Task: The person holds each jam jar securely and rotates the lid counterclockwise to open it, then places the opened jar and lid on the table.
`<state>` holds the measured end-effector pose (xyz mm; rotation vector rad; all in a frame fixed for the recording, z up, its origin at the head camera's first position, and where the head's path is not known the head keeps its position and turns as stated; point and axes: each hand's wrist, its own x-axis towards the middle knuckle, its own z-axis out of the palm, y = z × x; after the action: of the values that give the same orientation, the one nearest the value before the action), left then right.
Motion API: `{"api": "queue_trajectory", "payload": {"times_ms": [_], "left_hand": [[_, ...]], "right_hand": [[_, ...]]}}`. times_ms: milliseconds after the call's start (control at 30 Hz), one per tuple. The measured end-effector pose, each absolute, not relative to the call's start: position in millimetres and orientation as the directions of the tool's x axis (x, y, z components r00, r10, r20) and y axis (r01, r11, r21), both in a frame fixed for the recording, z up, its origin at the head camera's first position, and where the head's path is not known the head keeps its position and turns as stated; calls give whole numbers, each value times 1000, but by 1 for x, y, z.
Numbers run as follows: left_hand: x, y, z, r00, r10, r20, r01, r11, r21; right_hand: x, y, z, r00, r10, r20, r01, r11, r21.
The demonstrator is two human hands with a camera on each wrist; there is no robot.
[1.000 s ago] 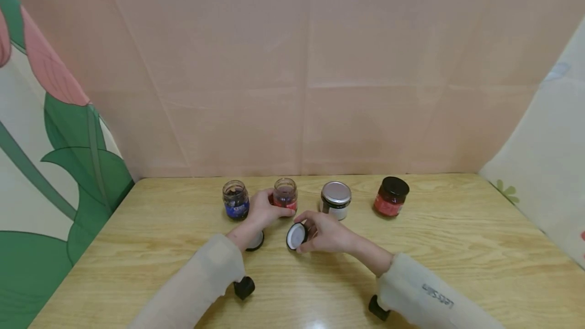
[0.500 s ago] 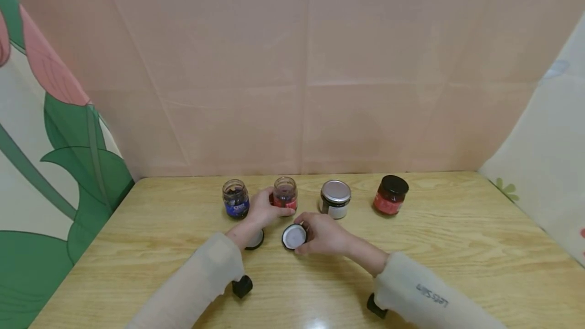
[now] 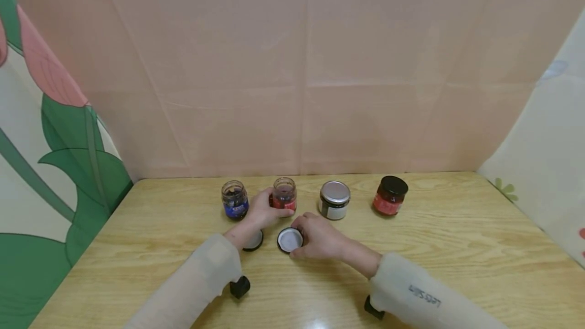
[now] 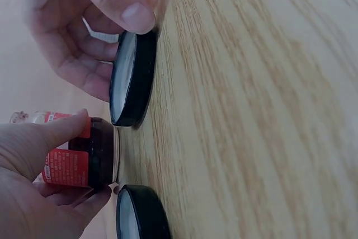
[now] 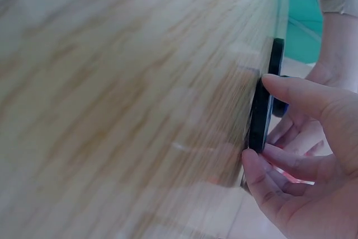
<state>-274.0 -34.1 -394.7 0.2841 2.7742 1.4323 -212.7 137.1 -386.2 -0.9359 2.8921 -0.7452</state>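
Observation:
My left hand [image 3: 263, 210] grips an open glass jar [image 3: 285, 200] with a red label, which stands upright on the table. Thumb and fingers wrap its sides in the left wrist view, where dark contents [image 4: 102, 152] show through the glass. My right hand [image 3: 323, 238] pinches a black jar lid [image 3: 290, 240] by its edge, pale inside facing up. Seen from the right wrist, this lid [image 5: 261, 117] lies nearly flat, right at the tabletop. A second black lid [image 3: 253, 241], also inside up, is partly hidden behind my left wrist.
Left of the gripped jar stands an open jar [image 3: 235, 203] with a blue label. To its right are a jar with a silver lid [image 3: 335, 193] and a black-lidded jar [image 3: 390, 199] with a red label. A pink cloth [image 3: 301, 75] hangs behind the wooden table [image 3: 439, 248].
My right hand has lowered the lid from a tilted stance to nearly flat and shifted it slightly left. My left hand keeps its grip on the red-labelled jar.

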Motion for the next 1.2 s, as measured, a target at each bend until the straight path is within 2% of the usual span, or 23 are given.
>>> {"api": "queue_trajectory", "payload": {"times_ms": [733, 967, 1200], "left_hand": [[-270, -36, -391, -982, 177, 67, 165, 622, 766], [-265, -38, -388, -978, 196, 73, 184, 639, 747], [-257, -34, -376, -979, 174, 109, 196, 632, 750]], "right_hand": [[-214, 134, -386, -810, -570, 140, -568, 700, -434], [-213, 144, -382, -816, -570, 97, -536, 682, -498], [-217, 159, -375, -818, -554, 156, -536, 634, -556]]}}
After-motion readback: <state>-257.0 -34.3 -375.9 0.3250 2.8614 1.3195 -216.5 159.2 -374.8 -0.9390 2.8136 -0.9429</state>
